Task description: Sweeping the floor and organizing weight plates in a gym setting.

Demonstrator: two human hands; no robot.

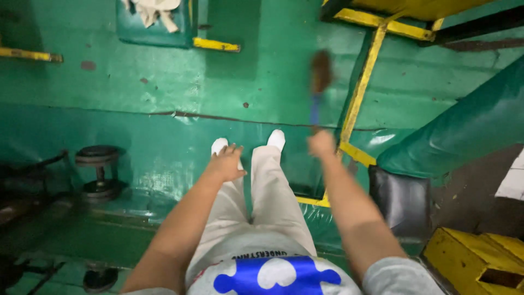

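My right hand (322, 144) is closed around the blue handle of a brush (319, 82) whose brown head points away from me; the brush is blurred by motion. My left hand (226, 162) hangs out in front with fingers spread and nothing in it, over my beige trousers and white shoes (275, 139). I stand on a green padded floor (164, 82).
A dumbbell (98, 172) lies at the left, and another weight (100, 278) sits at the lower left. A yellow metal frame (360, 93) runs up the right. A green padded bench (464, 128), a black pad (401, 199) and a yellow box (480, 262) stand at the right.
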